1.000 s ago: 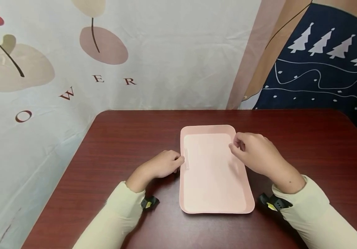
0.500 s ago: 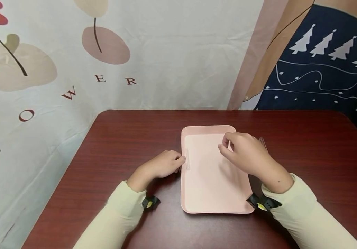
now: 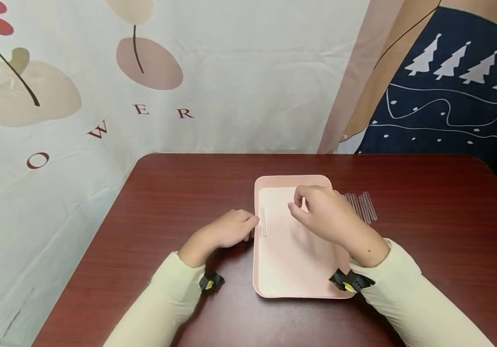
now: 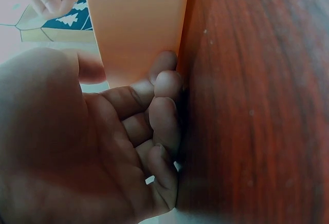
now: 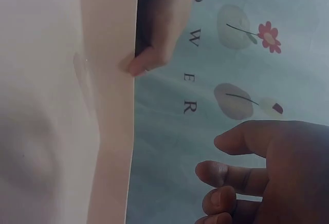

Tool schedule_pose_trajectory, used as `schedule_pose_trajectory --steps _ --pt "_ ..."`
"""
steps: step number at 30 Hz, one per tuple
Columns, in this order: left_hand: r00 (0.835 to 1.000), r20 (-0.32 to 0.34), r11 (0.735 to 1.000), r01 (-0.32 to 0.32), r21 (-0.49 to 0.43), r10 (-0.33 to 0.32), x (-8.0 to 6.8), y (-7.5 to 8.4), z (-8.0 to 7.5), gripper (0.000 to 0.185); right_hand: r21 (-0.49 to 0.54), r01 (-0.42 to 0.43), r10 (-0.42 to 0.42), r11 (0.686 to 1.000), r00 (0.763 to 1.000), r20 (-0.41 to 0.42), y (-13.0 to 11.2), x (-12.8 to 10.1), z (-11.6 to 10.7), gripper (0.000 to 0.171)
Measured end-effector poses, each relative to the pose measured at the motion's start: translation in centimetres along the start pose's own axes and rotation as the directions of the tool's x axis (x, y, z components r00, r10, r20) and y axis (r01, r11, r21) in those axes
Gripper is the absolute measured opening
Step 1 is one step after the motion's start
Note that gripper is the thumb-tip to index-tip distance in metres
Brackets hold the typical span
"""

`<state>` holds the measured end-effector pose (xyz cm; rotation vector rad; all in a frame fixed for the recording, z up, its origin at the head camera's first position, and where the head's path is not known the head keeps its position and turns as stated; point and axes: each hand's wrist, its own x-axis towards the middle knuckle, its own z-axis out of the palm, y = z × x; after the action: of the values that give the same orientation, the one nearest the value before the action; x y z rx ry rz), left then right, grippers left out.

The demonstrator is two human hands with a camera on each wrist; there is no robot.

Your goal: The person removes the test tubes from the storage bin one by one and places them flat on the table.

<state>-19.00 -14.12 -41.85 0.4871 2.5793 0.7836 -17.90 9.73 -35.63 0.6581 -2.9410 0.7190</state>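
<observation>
A pale pink rectangular tray (image 3: 292,274) lies on the table. My left hand (image 3: 224,230) grips its left side, thumb over the rim and the other fingers curled against the outer wall in the left wrist view. Just inside that left rim lies a slim clear tube (image 3: 263,221), faint also in the right wrist view. Over the tray's upper right part hovers my right hand (image 3: 324,212). Its thumb and loosely bent fingers (image 5: 213,173) stand apart in the right wrist view, with nothing visible between them.
Several clear tubes (image 3: 363,208) lie side by side on the dark red wooden table (image 3: 179,193), just right of the tray and partly hidden by my right hand. A printed cloth (image 3: 240,86) hangs behind the table's far edge.
My right hand has moved left from the tray's right rim to over its inside, uncovering the tubes on the right. The left hand keeps its place on the rim.
</observation>
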Motion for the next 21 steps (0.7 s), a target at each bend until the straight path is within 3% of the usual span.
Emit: schedule_pose_trajectory --steps 12,21 --pt "1.000 0.003 1.000 -0.006 -0.010 0.006 -0.1 0.1 0.0 0.044 -0.028 0.012 -0.012 1.000 1.000 0.014 -0.9 1.2 1.6 0.017" --pt "1.000 0.001 1.000 -0.024 -0.008 0.024 -0.2 0.2 -0.1 0.042 -0.039 -0.009 0.012 0.999 0.997 0.073 -1.3 2.0 2.7 0.018"
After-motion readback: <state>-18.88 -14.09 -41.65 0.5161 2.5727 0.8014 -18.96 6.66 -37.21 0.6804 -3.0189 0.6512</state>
